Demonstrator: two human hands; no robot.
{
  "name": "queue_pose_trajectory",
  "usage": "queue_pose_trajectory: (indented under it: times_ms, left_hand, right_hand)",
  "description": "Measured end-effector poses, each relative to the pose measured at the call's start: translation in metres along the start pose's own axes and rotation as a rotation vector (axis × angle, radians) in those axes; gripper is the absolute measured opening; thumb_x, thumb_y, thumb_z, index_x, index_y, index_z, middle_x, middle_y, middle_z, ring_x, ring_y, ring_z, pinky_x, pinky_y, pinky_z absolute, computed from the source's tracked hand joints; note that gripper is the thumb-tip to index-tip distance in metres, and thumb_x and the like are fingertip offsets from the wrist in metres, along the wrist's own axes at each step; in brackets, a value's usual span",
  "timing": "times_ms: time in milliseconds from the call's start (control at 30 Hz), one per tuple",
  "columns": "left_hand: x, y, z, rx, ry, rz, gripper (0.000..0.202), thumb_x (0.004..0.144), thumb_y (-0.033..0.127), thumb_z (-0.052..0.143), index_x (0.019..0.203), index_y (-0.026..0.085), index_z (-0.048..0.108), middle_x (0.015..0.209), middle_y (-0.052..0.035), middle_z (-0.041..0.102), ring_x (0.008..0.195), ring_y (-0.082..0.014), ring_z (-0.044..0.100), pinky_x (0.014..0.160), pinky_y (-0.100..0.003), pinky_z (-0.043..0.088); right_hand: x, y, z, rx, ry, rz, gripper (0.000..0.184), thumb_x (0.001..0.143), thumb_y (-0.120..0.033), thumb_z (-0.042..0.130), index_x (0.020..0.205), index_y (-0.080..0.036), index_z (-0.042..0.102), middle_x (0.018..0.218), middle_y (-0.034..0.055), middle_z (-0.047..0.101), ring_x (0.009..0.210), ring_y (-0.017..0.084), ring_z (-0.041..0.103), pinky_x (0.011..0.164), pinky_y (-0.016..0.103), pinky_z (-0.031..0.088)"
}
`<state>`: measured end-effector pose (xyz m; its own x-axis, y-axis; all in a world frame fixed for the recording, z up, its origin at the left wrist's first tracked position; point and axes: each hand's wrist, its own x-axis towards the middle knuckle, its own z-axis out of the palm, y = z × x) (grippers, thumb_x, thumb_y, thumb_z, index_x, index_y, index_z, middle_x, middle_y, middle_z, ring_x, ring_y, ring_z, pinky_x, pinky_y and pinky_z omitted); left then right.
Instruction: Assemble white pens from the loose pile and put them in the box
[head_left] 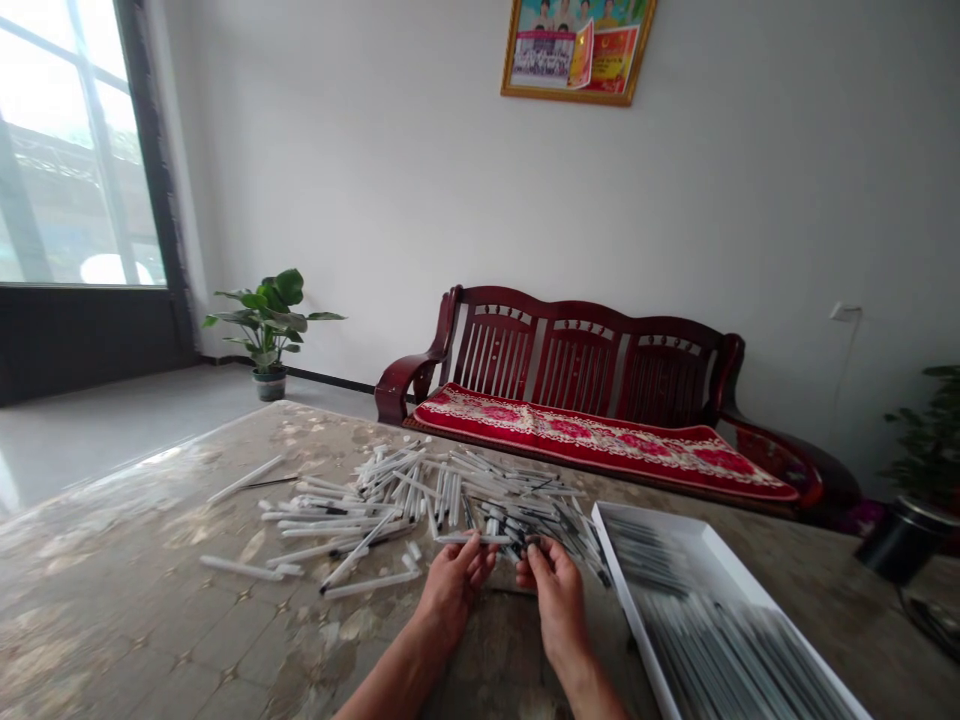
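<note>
Lower centre of frame: your left hand (452, 590) and right hand (551, 605) sit just apart, at the near edge of a heap of white plastic pen barrels (405, 497). Left fingers (480, 560) curl narrowly around a single white barrel (469, 539) lying crosswise, holding it. Right fingers (541, 570) bunch narrowly against the dark-tipped part of the heap; you cannot tell whether they grip anything.

Heap notes: barrels lie jumbled and crossing, many with black tips. Left of it, one loose barrel (245, 479) lies beside a thin black rod (271, 482).

Lower right: a white shallow tray (651, 590) lies just beside your right hand, holding rows of dark-and-white sticks (720, 650), too blurred to identify. All of this rests on a marble-patterned tabletop (135, 620).

Beyond the table, centre right: a dark red wooden sofa (577, 345) with a red floral cushion (600, 440). Upper centre: a framed picture (577, 50) on the wall. Upper left: a window (75, 150). Below it, a potted green plant (270, 320) stands on the floor. Far right: another plant (930, 440) in a black pot (904, 540).
</note>
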<state>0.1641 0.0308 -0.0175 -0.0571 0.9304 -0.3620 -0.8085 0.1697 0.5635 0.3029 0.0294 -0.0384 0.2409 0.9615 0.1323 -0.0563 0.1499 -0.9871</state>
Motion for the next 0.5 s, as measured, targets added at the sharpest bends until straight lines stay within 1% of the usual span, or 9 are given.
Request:
queue_pose_trajectory:
  times_ms: [67, 167, 333, 500]
  left_hand:
    - [0.0011, -0.0006, -0.0002, 0.007, -0.002, 0.004, 0.011, 0.088, 0.002, 0.055, 0.083, 0.012, 0.057, 0.068, -0.0053, 0.071, 0.062, -0.0121, 0.072, 0.060, -0.019, 0.060]
    - [0.0021, -0.0017, -0.0010, 0.012, -0.012, 0.012, 0.011, 0.087, 0.002, 0.055, 0.082, 0.012, 0.058, 0.068, -0.0051, 0.071, 0.062, -0.0120, 0.072, 0.061, -0.020, 0.060]
    - [0.0019, -0.0034, -0.0026, 0.018, -0.031, 0.019, 0.011, 0.086, 0.002, 0.058, 0.081, 0.011, 0.060, 0.069, -0.0055, 0.070, 0.061, -0.0124, 0.071, 0.061, -0.020, 0.060]
    - [0.0017, -0.0041, -0.0031, 0.010, -0.036, 0.023, 0.011, 0.083, 0.001, 0.060, 0.079, 0.011, 0.061, 0.069, -0.0061, 0.070, 0.061, -0.0137, 0.072, 0.060, -0.021, 0.061]
  right_hand:
    - [-0.0009, -0.0019, 0.0035, 0.074, 0.007, 0.041, 0.025, 0.071, -0.044, 0.066, 0.085, -0.024, 0.065, 0.073, 0.0020, 0.070, 0.067, 0.021, 0.068, 0.059, 0.031, 0.057]
    - [-0.0013, -0.0032, 0.0073, 0.109, 0.008, 0.057, 0.025, 0.068, -0.043, 0.069, 0.084, -0.024, 0.065, 0.074, 0.0016, 0.071, 0.068, 0.021, 0.069, 0.059, 0.031, 0.057]
    - [-0.0014, -0.0037, 0.0093, 0.053, 0.004, 0.017, 0.027, 0.069, -0.044, 0.066, 0.084, -0.022, 0.066, 0.073, 0.0023, 0.072, 0.065, 0.020, 0.068, 0.058, 0.030, 0.057]
    - [0.0001, -0.0010, 0.0069, -0.033, 0.006, -0.052, 0.027, 0.071, -0.045, 0.062, 0.084, -0.022, 0.066, 0.072, 0.0035, 0.073, 0.063, 0.021, 0.068, 0.056, 0.031, 0.057]
